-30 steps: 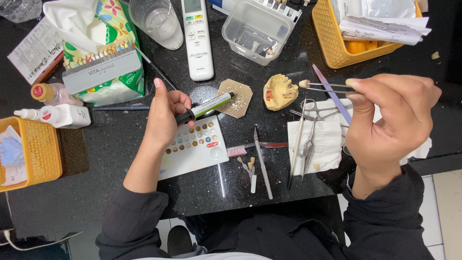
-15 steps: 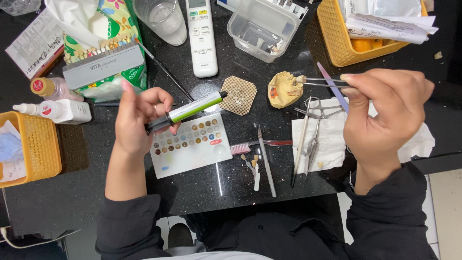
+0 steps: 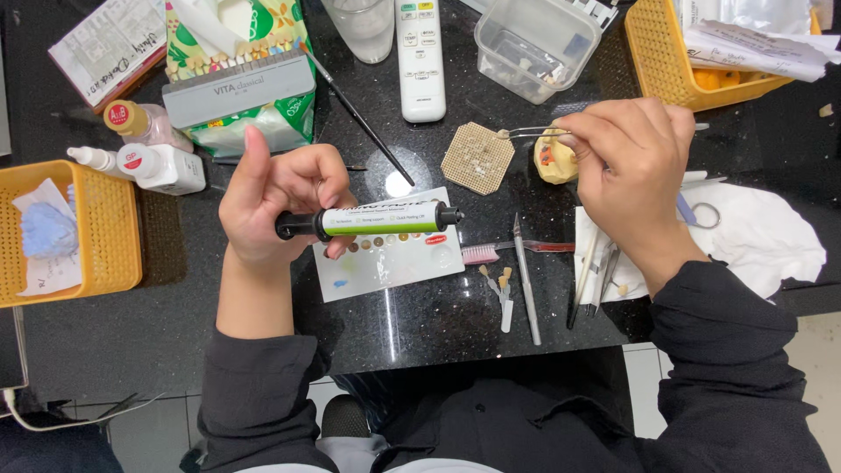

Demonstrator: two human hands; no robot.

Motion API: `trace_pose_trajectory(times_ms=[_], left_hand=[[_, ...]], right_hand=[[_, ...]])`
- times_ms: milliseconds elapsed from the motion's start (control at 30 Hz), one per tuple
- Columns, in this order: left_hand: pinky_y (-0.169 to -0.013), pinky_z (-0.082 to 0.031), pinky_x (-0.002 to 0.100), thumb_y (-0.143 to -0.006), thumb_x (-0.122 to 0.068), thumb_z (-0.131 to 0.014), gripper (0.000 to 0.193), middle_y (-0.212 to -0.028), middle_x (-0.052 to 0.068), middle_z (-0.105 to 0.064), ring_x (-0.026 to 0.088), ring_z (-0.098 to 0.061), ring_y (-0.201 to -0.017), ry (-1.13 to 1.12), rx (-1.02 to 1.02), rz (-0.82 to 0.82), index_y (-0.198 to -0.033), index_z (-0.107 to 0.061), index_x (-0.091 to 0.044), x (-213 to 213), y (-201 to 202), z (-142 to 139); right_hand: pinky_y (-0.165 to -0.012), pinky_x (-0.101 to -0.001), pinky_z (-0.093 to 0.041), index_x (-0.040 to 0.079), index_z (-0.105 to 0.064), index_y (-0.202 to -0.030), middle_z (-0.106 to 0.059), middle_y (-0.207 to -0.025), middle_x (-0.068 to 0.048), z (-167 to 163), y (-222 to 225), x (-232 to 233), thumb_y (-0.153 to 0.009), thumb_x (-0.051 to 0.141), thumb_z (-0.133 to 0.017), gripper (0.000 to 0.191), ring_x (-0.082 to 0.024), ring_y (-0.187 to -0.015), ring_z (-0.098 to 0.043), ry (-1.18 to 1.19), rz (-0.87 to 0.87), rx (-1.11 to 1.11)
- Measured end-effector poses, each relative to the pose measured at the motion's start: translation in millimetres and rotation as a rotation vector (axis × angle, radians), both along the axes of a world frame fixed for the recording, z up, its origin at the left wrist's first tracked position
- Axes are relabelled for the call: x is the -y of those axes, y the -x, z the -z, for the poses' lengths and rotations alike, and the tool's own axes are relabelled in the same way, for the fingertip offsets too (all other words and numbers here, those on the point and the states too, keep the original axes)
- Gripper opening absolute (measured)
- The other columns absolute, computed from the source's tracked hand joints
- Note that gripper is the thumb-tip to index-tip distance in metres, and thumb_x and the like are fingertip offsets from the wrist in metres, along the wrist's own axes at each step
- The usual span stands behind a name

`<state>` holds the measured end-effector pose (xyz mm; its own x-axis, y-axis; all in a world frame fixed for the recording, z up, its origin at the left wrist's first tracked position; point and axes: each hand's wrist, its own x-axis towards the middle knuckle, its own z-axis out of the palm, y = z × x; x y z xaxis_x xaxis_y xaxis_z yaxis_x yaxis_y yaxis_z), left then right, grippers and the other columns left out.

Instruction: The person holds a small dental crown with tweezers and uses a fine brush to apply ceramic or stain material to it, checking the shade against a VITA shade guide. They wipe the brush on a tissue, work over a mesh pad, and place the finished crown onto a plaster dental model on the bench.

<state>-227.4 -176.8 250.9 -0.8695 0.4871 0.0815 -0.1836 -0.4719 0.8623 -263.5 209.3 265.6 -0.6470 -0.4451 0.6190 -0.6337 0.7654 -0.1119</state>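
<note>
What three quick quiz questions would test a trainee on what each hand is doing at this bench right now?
1. True or false: the left hand holds a green and black syringe.
2. What does the right hand hold? A) tweezers B) a toothbrush C) a remote
3. The syringe hangs above a white ____ with coloured dots.

Key: 1 true. 2 A, the tweezers, near the yellow tooth model. 3 card.
</note>
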Motion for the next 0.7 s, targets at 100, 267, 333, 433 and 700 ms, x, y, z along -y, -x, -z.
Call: trace_pose_trajectory(times_ms=[100,267,333,433,700], left_hand=[[-0.055,-0.047,0.030,-0.109,-0.068,-0.011,0.079,-0.069,0.023,-0.062,0.025,-0.058,-0.050,-0.004,-0.012,0.010,-0.092,-0.047,0.000,0.6,0.7,-1.7],[-0.057,-0.048,0.031,-0.110,-0.067,-0.012,0.079,-0.071,0.023,-0.063,0.026,-0.061,-0.053,-0.085,-0.003,0.013,-0.089,-0.047,0.001,1.4,1.9,-0.1],[-0.056,-0.049,0.032,-0.109,-0.066,-0.014,0.075,-0.071,0.023,-0.063,0.027,-0.063,-0.054,-0.109,-0.028,0.001,-0.093,-0.047,-0.001,3.3,3.6,1.7],[-0.053,-0.046,0.029,-0.110,-0.068,-0.015,0.077,-0.070,0.021,-0.062,0.028,-0.064,-0.056,-0.150,-0.037,-0.037,-0.092,-0.047,-0.001,6.7,5.3,5.6],[-0.047,-0.039,0.024,-0.111,-0.070,-0.016,0.079,-0.070,0.015,-0.062,0.026,-0.065,-0.057,-0.179,-0.055,-0.099,-0.093,-0.048,0.000,11.8,4.9,13.1]], right_hand=[[-0.096,-0.0326,-0.034,0.011,-0.077,-0.111,-0.070,-0.107,0.001,5.7,1.4,1.7,-0.104,0.002,-0.074,0.012,-0.017,-0.101,-0.062,0.003,-0.002,0.020],[-0.096,-0.0323,-0.034,0.011,-0.077,-0.111,-0.070,-0.108,0.002,12.0,5.1,0.9,-0.104,0.002,-0.074,0.012,-0.017,-0.102,-0.061,-0.028,0.007,0.025],[-0.096,-0.0322,-0.034,0.012,-0.077,-0.111,-0.070,-0.108,0.002,13.7,6.8,0.7,-0.104,0.002,-0.074,0.012,-0.016,-0.102,-0.061,-0.031,0.009,0.033],[-0.095,-0.0325,-0.033,0.012,-0.077,-0.110,-0.070,-0.107,0.003,15.9,9.2,1.8,-0.103,0.004,-0.074,0.010,-0.016,-0.102,-0.060,-0.044,0.007,0.044],[-0.097,-0.0324,-0.034,0.012,-0.076,-0.109,-0.069,-0.106,0.004,18.5,12.3,4.9,-0.104,0.005,-0.075,0.009,-0.015,-0.103,-0.060,-0.092,0.004,0.060]])
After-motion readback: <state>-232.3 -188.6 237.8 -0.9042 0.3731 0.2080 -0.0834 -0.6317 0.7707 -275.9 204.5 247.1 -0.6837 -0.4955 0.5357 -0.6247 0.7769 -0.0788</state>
